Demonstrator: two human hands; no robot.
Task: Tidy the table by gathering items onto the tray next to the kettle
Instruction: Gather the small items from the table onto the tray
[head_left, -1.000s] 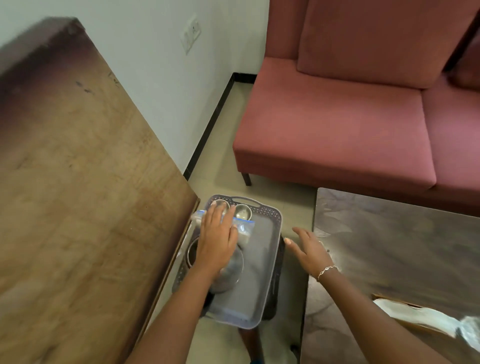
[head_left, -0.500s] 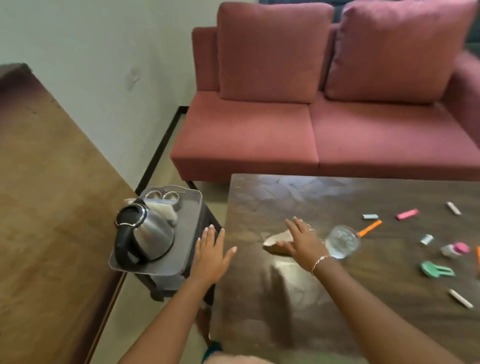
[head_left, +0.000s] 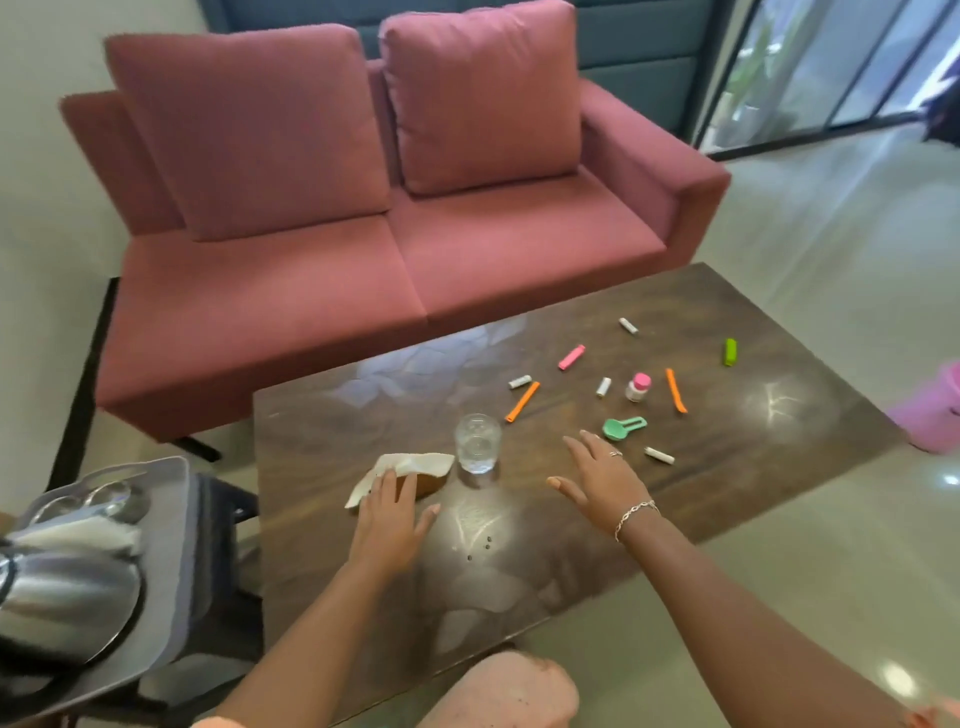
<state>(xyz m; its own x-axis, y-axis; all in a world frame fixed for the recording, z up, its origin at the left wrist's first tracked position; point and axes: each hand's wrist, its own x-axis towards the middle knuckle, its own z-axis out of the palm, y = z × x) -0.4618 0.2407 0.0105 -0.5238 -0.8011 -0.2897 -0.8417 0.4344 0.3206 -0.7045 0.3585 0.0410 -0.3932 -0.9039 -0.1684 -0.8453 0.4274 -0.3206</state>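
Clear ribbed glass upright on glossy dark wood-grain desk. Left hand, fingers spread, rests on the flat white-and-brown packet beside the glass. Right hand hovers open to its right.

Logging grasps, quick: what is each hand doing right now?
Left hand: open, fingers lying on the tissue box, not gripping it.
Right hand: open, empty, above the table.

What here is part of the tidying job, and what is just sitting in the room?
Part of the job:
tray, kettle, coffee table, brown-and-white packet under the left hand, glass, green scoop, small bottle, orange sticks, right hand

Just there:
pink sofa, pink bucket
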